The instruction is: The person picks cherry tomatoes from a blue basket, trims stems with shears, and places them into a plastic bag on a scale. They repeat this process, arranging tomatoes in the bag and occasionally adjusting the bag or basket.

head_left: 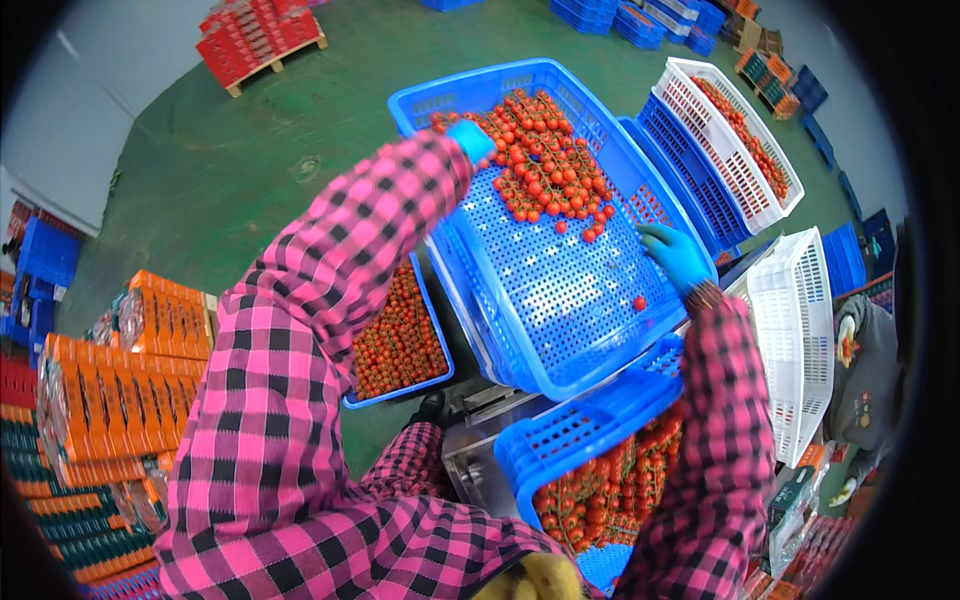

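Note:
A large blue plastic crate (570, 315) with a perforated floor lies before me. Vine cherry tomatoes (547, 157) are heaped at its far end, with a few loose ones nearer. My left hand (471, 141), in a blue glove, is at the heap's left edge; its fingers are blurred and partly hidden, so its grip is unclear. By the crate's right wall, my right hand (675, 255) is gloved too, with fingers extended and nothing visible in them. One loose tomato (639, 303) rests on the crate floor below it. Close to my body, another blue crate (517, 450) contains tomatoes on the vine.
A low blue crate of small tomatoes (401, 337) stands on the floor at left. White crates (731, 150) (795, 345) line the right side. Orange cartons (120, 397) are stacked at left. Another person's gloved hand (847, 341) shows at far right.

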Tool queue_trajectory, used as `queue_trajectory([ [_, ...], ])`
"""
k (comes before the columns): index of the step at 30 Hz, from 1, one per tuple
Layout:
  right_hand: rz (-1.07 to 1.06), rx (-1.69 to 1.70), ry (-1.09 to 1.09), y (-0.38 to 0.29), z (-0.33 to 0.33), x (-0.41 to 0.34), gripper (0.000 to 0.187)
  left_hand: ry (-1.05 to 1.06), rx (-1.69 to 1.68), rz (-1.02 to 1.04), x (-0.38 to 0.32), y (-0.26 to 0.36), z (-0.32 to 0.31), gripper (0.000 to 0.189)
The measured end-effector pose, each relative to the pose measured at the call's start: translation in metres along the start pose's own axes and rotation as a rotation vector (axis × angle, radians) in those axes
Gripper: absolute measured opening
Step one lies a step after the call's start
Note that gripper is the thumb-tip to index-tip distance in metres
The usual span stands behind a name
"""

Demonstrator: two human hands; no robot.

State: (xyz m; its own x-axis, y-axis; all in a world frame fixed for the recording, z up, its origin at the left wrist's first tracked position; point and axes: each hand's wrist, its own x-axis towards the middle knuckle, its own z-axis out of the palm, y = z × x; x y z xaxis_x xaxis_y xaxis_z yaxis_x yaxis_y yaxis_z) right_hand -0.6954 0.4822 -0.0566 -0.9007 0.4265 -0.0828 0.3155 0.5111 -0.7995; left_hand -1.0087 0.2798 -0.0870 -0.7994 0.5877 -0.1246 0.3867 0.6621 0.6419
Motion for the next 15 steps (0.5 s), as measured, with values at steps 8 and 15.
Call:
queue_trajectory([
  [8, 0.066, -0.497, 0.176, 0.023, 0.156, 0.19, 0.03, 0.033, 0.095, -0.534, 0.132, -0.08, 0.036, 0.018],
  [15, 0.246, -0.661, 0.159, 0.004, 0.176, 0.207, 0.025, 0.077, 0.108, -0.553, 0.135, -0.088, 0.046, 0.016],
])
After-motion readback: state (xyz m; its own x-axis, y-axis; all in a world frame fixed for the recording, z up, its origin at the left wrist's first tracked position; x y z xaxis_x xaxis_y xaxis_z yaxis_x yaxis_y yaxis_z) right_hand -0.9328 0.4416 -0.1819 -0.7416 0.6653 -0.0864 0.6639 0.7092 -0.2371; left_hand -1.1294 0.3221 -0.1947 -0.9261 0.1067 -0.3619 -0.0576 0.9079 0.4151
